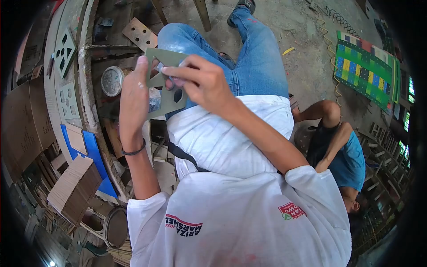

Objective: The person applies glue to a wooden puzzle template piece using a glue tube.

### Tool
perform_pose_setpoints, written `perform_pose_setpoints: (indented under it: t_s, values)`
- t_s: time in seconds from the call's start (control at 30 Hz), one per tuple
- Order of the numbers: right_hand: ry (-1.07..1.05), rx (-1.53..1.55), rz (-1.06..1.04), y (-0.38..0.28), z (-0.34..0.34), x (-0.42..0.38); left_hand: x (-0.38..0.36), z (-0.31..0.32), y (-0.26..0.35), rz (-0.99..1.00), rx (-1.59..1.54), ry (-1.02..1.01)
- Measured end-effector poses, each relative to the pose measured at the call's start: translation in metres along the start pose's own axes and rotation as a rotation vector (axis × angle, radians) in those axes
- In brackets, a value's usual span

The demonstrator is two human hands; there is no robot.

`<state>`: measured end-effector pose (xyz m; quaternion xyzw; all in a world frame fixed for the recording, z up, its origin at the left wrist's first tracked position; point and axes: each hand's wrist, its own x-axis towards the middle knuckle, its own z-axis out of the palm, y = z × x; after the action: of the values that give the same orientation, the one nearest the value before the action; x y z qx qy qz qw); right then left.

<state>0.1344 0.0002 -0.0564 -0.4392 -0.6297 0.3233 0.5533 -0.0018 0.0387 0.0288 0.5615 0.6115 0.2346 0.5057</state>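
A flat grey-green board [167, 107] with several cut-out shapes is held up above my lap. My left hand [134, 91] grips its left edge, thumb up along the corner. Over the board's cut-outs, my right hand [200, 80] has its fingers pressed together around a small pale piece [159, 66], too small to identify. The fingertips touch the board near a hole. A round can [112, 81] with a whitish, stained top stands just left of my left hand.
Similar boards [65, 53] [69, 101] lie on a bench at left, near a blue panel [92, 143] and cardboard box [73, 187]. A person in a blue shirt [354, 155] crouches at right. Coloured panels [364, 69] and a yellow hose [332, 58] lie on the floor.
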Motion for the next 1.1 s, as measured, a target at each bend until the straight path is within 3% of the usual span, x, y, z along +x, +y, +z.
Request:
perform_pose_setpoints:
  t_s: [0.23,0.33,0.43,0.57,0.7,0.77,0.83,0.9,1.03,1.1]
  values:
    - [-0.063,-0.220,0.059,0.003,-0.025,0.017,0.010,-0.008,-0.001,-0.032,0.002,-0.250]
    - [-0.059,-0.213,0.102,0.013,-0.039,0.019,0.000,-0.012,-0.014,0.130,-0.156,-0.420]
    - [-0.072,-0.169,0.163,0.018,-0.048,0.020,-0.019,0.016,-0.041,0.138,-0.248,-0.217]
    - [-0.047,-0.004,0.197,0.026,-0.040,0.020,-0.023,0.043,-0.051,0.402,0.064,0.200]
    - [-0.081,0.110,0.217,-0.004,-0.033,0.022,-0.030,0.015,-0.010,0.323,-0.027,0.315]
    - [-0.123,0.138,0.301,-0.018,-0.028,0.019,-0.034,-0.013,0.011,0.218,0.171,0.133]
    - [-0.133,0.186,0.299,-0.010,-0.015,0.005,-0.025,-0.031,0.012,0.212,0.207,0.084]
    - [-0.175,0.135,0.321,-0.003,-0.006,-0.010,-0.008,-0.042,-0.004,0.153,0.207,-0.129]
    - [-0.212,0.045,0.274,0.021,0.001,-0.027,0.014,-0.040,-0.034,0.043,0.152,-0.249]
    - [-0.200,-0.017,0.128,0.024,0.003,-0.027,0.026,-0.044,-0.043,0.067,0.169,-0.247]
